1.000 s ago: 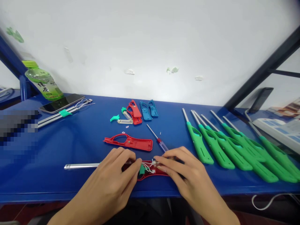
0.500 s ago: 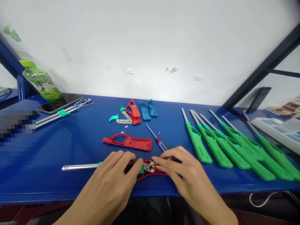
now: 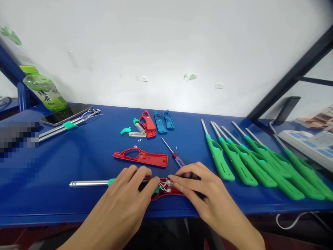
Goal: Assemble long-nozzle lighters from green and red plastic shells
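An opened red lighter body lies near the table's front edge, with white wires and a green part inside and a metal tube reaching left. My left hand is closed round its left portion, fingers on top. At the right portion, my right hand touches a small clear part inside the body with thumb and fingertips. Its palm side is hidden. Behind my hands lie a loose red half shell and a screwdriver, whose handle end is partly covered by my right hand.
Green lighters lie in a row at right. Small red shells, blue shells and clear parts sit at the back middle. At left are a phone, a bottle and metal tubes bound with green tape.
My right fingers have shifted slightly on the clear part, which now shows more. My left hand keeps its hold. The whole view has moved very slightly.
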A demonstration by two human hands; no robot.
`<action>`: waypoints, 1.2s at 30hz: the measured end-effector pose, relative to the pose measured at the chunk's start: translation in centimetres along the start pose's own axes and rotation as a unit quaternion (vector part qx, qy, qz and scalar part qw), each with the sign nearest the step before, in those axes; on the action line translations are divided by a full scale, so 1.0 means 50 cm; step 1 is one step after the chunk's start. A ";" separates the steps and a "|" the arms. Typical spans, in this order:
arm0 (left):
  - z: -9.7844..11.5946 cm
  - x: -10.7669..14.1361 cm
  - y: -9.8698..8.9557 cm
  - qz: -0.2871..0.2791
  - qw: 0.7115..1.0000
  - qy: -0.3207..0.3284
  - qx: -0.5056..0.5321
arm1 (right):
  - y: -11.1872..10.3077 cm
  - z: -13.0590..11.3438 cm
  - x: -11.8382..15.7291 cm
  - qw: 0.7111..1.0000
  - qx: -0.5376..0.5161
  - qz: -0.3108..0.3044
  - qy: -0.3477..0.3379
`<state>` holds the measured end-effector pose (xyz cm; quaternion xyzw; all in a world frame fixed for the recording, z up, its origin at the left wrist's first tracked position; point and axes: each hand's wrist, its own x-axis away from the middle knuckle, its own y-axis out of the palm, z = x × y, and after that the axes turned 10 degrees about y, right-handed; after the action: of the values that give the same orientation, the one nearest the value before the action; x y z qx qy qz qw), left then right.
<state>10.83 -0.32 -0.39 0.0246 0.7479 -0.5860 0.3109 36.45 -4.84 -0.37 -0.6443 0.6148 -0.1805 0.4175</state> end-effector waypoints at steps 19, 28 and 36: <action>-0.028 0.001 0.000 0.033 0.993 0.038 0.103 | -0.001 -0.006 -0.001 0.999 -0.033 -0.003 0.020; -0.032 0.002 0.004 0.026 0.992 0.045 0.111 | 0.008 0.004 0.003 0.998 -0.029 0.012 0.049; -0.032 0.007 0.004 0.008 0.990 0.028 0.137 | 0.006 -0.002 0.006 0.995 -0.016 0.101 0.021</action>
<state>9.94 1.07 -0.54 0.0890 0.6690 -0.6792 0.2884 36.21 -5.12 -0.62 -0.5813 0.6883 -0.1414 0.4103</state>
